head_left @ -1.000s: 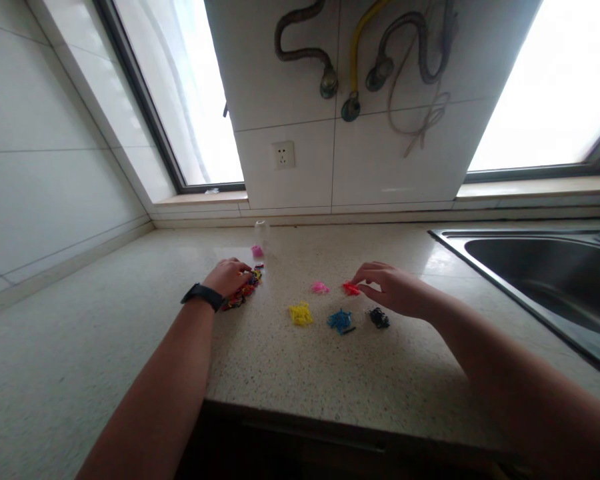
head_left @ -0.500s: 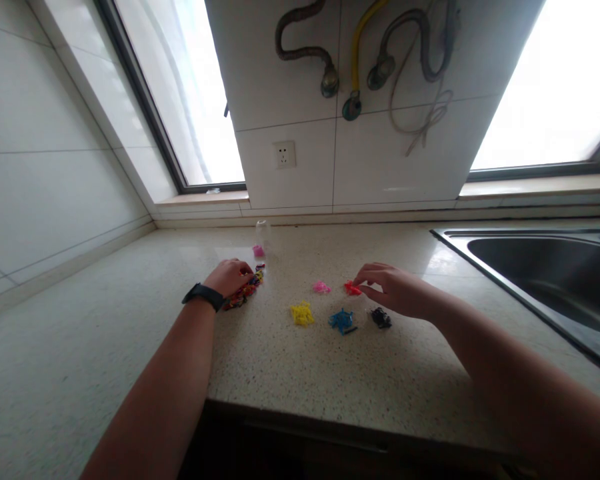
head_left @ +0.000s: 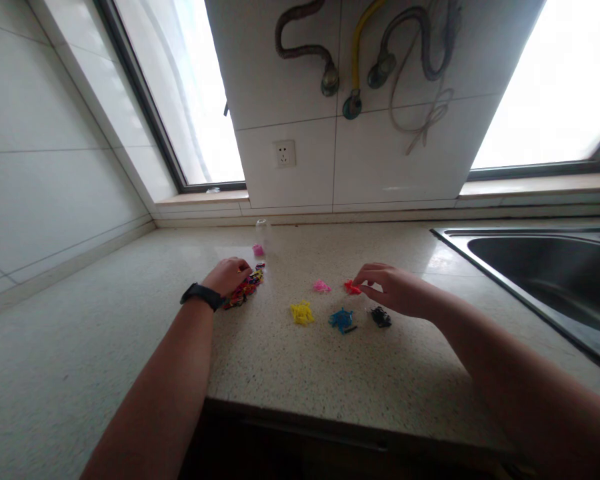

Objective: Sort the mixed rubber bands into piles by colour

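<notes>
white wall tiles (head_left: 290, 185) stand behind a speckled counter (head_left: 300, 373). the left hand (head_left: 229, 275) is at the mixed pile (head_left: 245, 291), and the right hand (head_left: 385, 287) is at the red pile (head_left: 351, 287). i can't tell if either hand is pinching a bit. left of the right hand, past the red, sits a pink pile (head_left: 321, 286); nearer me than that hand are a yellow pile (head_left: 301, 313), blue pile (head_left: 340, 320) and black pile (head_left: 381, 317).

On the counter (head_left: 330, 380), a pile (head_left: 243, 292) lies left of five heaps (head_left: 341, 321), the sink (head_left: 457, 241) right of them
</notes>
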A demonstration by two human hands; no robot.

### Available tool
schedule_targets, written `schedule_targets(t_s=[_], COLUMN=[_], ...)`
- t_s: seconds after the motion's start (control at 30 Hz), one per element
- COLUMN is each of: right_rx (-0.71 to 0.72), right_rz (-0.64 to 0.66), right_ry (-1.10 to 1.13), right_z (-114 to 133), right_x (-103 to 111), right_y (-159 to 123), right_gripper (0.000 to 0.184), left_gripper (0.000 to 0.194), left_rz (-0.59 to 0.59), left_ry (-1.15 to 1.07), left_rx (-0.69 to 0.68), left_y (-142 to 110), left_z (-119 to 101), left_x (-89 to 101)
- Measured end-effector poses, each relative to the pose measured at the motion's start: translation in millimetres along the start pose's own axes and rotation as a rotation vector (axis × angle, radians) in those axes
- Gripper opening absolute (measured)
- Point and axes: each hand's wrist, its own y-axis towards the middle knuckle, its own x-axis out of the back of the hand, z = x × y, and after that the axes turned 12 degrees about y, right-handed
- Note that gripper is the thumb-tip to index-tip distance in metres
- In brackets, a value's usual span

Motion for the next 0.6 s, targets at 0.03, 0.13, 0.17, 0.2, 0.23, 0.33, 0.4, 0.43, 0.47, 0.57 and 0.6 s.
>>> schedule_targets(t_s=[0.03, 0.13, 0.17, 0.2, 0.23, 0.33, 0.4, 0.43, 0.47, 0.57, 0.6], right_rx=[0.000, -0.007, -0.009, -0.011, -0.011, -0.010, -0.015, -0.018, -0.019, -0.015, -0.014], right_rz=[0.002, 0.011, 0.012, 0.013, 0.014, 0.015, 0.012, 0.013, 0.014, 0.020, 0.023], right_ry=[0.002, -0.001, -0.002, -0.001, 0.000, 0.004, 0.004, 0.002, -0.001, -0.011, -0.012], right_z=[-0.3, -0.5, -0.2, 0.1, 0.6, 2.0, 2.7, 2.9, 3.1, 3.5, 3.7], right_x=[-0.1, -0.1, -0.1, 0.0, 0.0, 0.1, 0.0, 0.0, -0.1, -0.3, -0.4], right_y=[0.0, -0.1, -0.2, -0.2, -0.2, -0.3, -0.4, -0.4, -0.3, -0.2, -0.1], right_gripper=[0.023, 0.024, 0.024, 0.024, 0.024, 0.024, 0.024, 0.023, 0.023, 0.023, 0.023], left_gripper=[0.035, 0.035, 0.036, 0.037, 0.037, 0.038, 0.038, 0.038, 0.038, 0.038, 0.037], left_rz=[0.000, 0.012, 0.017, 0.021, 0.021, 0.003, -0.012, -0.019, -0.024, -0.034, -0.036], left_ry=[-0.010, -0.055, -0.077, -0.100, -0.125, -0.199, -0.239, -0.257, -0.274, -0.332, -0.352], left_rx=[0.003, 0.028, 0.039, 0.050, 0.058, 0.059, 0.058, 0.057, 0.058, 0.058, 0.061], left_y=[0.0, -0.2, -0.4, -0.5, -0.6, -0.3, 0.3, 0.5, 0.7, 1.1, 1.2], left_z=[-1.1, -5.3, -6.6, -7.6, -8.3, -8.8, -8.5, -8.5, -8.6, -10.5, -11.7], left_x=[0.8, 3.7, 4.5, 5.2, 5.5, 5.1, 4.2, 3.8, 3.6, 3.9, 4.1])
